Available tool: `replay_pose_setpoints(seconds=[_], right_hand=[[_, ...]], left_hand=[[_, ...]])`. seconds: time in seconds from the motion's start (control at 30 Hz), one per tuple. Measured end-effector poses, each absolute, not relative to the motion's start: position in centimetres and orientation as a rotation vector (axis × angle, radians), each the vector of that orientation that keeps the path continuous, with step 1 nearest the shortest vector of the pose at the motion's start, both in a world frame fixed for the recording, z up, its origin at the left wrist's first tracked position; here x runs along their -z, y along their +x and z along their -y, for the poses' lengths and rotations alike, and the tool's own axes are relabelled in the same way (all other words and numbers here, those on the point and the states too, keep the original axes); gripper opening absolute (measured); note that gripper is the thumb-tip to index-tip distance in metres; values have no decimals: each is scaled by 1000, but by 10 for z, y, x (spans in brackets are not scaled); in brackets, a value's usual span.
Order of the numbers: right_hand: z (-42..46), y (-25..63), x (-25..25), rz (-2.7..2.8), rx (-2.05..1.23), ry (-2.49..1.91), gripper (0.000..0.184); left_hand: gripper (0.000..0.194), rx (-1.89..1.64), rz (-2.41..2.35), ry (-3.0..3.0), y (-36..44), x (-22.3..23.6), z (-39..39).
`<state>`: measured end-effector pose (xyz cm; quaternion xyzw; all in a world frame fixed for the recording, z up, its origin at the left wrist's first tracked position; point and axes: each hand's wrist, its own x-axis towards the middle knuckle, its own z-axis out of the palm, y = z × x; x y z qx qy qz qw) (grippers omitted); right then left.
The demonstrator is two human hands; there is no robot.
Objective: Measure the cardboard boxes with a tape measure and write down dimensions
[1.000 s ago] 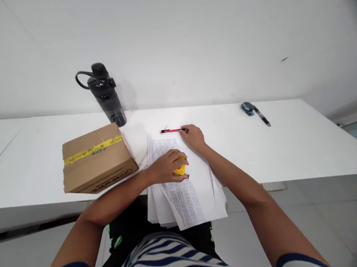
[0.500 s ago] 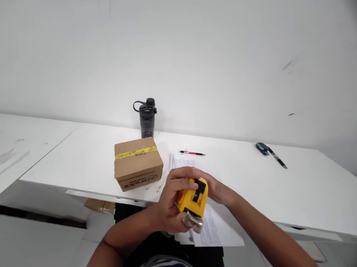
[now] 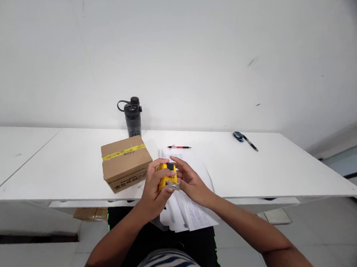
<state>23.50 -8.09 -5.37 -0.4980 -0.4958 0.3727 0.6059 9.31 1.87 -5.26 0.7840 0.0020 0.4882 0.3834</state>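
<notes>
My left hand (image 3: 154, 191) is closed around a yellow tape measure (image 3: 163, 182) with a black button on top and a metal hook at its front end. On its right side, my right hand (image 3: 193, 185) is curled against it, thumb close to the hook and index finger stretched out. Below both hands lie printed paper sheets (image 3: 198, 215), which stick out past the table's front edge. A red and black pen (image 3: 179, 147) rests on the table just beyond the sheets.
A cardboard box (image 3: 126, 163) with yellow tape stands left of my hands on the white table (image 3: 244, 173). Behind it is a dark bottle (image 3: 133, 122) near the wall. Farther right lie a dark blue object (image 3: 238, 136) and a black-and-grey pen-like item (image 3: 251, 143).
My right hand has let go of the pen and come to the tape measure. My left hand has lifted the tape measure off the sheets and turned it. The camera view has shifted.
</notes>
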Motion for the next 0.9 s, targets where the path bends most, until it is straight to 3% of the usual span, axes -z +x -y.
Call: replay_pose_setpoints(seconds=[0.13,0.33,0.53,0.73,0.9], right_hand=[[92,247,61,1118,-752,-1224,61],[95,247,63,1009,-1079,-1028,80],[86,241,68,854,-1200,-940,47],[76,239,64,926,-1188,-975,46],[62,241,31,1152,-1158,-1173,41]], left_hand=[[29,-1177,-10,2019,109,58,-16],[39,-1144,40,1884,123,60,-5],[33,-1087,-12,1929,115,48,-15],[28,-1359,-42,2139,90,39,-34],[29,-1605,-69,2857,46,18,-52]])
